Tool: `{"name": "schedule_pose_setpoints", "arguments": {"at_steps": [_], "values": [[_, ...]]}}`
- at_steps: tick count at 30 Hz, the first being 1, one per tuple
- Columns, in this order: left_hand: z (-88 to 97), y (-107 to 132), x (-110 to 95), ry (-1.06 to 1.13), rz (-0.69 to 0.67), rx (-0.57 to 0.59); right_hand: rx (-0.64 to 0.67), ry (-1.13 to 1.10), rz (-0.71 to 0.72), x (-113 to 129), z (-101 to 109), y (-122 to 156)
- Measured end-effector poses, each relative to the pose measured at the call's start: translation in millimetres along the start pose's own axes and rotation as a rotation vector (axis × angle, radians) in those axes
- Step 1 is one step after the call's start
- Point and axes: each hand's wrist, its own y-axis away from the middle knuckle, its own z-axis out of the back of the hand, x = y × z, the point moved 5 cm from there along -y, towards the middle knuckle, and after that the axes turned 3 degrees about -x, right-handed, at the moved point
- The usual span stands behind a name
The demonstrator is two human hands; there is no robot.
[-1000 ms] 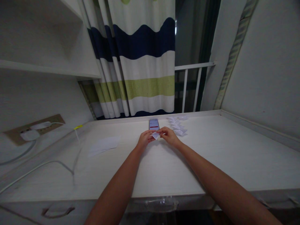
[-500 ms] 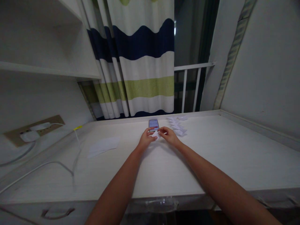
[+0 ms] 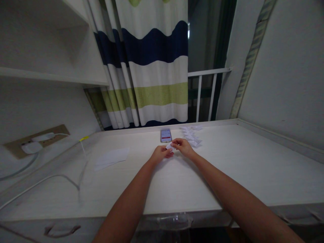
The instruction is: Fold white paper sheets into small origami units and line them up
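Between my two hands is a small folded piece of white paper (image 3: 168, 146). My right hand (image 3: 182, 146) pinches it from the right with thumb and fingertips. My left hand (image 3: 161, 154) is closed around its lower left side, thumb against the paper. Just beyond the hands a phone (image 3: 166, 135) lies on the desk with its screen lit. To the right of the phone sits a cluster of folded white paper pieces (image 3: 191, 135). The paper's exact shape is partly hidden by the fingers.
Flat white paper sheets (image 3: 112, 158) lie on the white desk (image 3: 182, 189) at the left. A white cable (image 3: 58, 175) loops over the desk's left side from a wall socket with plugs (image 3: 32, 146). A striped curtain (image 3: 159, 74) hangs behind.
My left hand has drawn back toward me and turned, uncovering the lower part of the phone. The folded paper has tilted between the fingers; the right hand has barely moved.
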Motion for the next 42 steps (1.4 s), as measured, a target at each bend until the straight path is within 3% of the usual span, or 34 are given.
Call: {"name": "schedule_pose_setpoints", "arguments": {"at_steps": [5,16,22,29,37,42], "values": [[-4.1,3.1,-4.6,0.007,-0.008,0.086,0.133,-0.130,-0.117,4.8,-5.5,3.5],[-10.7,9.0,-10.6,-0.129,-0.018,0.139,0.153,-0.378,-0.286,0.9,-6.4,9.7],[-11.7,6.1,-7.1,-0.221,-0.067,0.127,0.131,-0.321,-0.253,1.1,-7.2,9.4],[-6.5,2.7,-10.9,-0.111,-0.129,0.056,0.101,-0.298,-0.240,0.2,-5.8,5.6],[-6.6,2.7,-3.4,-0.127,-0.060,0.043,0.145,-0.238,-0.244,-3.1,-6.0,4.6],[-0.8,1.2,-3.7,-0.118,-0.063,-0.023,0.059,-0.266,-0.258,-8.9,-2.2,2.7]]}}
